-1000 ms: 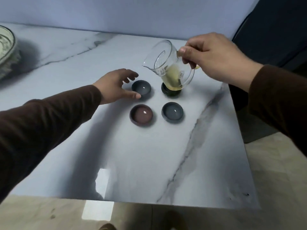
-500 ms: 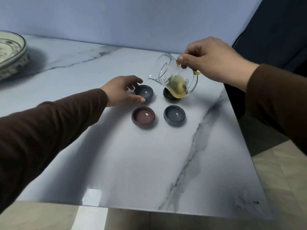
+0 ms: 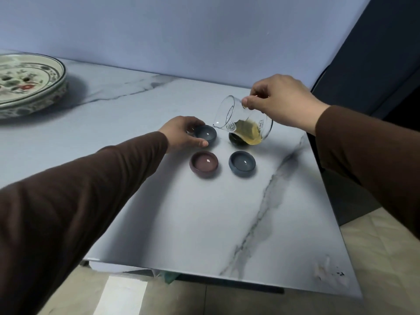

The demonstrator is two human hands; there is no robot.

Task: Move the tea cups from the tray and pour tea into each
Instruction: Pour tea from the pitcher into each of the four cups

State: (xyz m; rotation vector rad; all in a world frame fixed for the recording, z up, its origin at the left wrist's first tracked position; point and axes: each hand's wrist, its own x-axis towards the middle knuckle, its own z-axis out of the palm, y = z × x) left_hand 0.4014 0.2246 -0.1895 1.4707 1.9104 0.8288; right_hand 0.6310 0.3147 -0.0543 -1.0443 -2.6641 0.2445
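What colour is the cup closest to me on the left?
The near-left cup is purplish-brown, seen clearly in the head view.

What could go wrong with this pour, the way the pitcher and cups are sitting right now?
The glass pitcher is tipped with its spout just beside the grey-blue cup, not clearly over it, so tea could land on the marble table. The right hand only pinches the pitcher near its rim, so it might slip or swing. The left hand holds that cup close to the spout and could get splashed.

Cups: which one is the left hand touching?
The far-left grey-blue cup; the left hand cups it. The other three stand untouched.
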